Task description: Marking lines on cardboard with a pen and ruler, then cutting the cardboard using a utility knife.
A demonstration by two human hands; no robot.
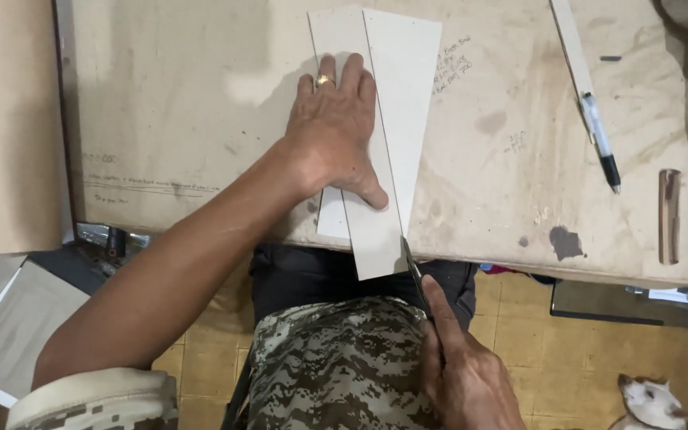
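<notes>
Left hand (pixel 334 135) flat on grey card (pixel 396 119); right hand (pixel 463 374) holds scissors (pixel 412 267) at card edge.

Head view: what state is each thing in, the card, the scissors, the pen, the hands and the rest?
Card: flat on the table, near end over the edge, partly cut along a line.
Scissors: blades at the card's near edge.
Left hand: palm down, pressing the card.
Right hand: closed on the scissors.
Pen: lying on the table, untouched.
Comb: lying flat.
Table: stained, scribbled on.
</notes>
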